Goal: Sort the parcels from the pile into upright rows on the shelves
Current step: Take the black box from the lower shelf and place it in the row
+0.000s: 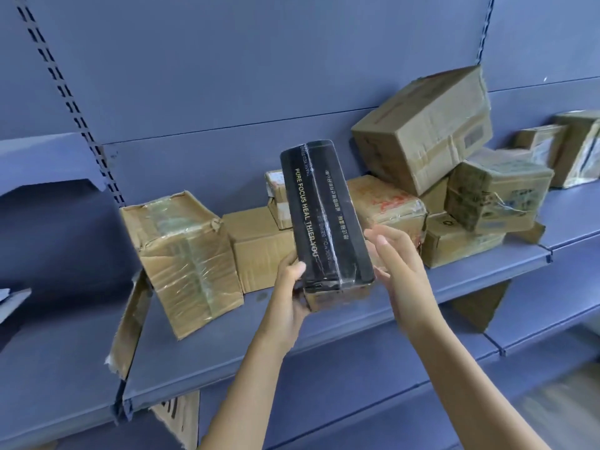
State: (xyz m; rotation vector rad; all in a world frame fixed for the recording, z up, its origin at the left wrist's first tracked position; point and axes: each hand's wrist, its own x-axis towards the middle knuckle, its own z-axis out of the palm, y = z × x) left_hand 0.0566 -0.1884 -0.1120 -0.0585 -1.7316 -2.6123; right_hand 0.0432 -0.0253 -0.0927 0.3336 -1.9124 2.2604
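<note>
— Head view. What is obscured?
— The small carton [275, 196] is half hidden behind the black parcel [324, 216]. Labels on the pile [425, 131] are blurred. The fingers of the left grip [289, 287] are out of sight under the parcel.
— State of the grips?
— Left grip holds the black parcel's lower end, thumb on its face. Right grip [399, 264] is wide, fingers straight, just beside the parcel's right edge; contact cannot be told. The parcel is tilted, above the front of the shelf [324, 352].

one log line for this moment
left hand grips long black taped box | right hand open beside it | box tilted over blue metal shelf
</note>
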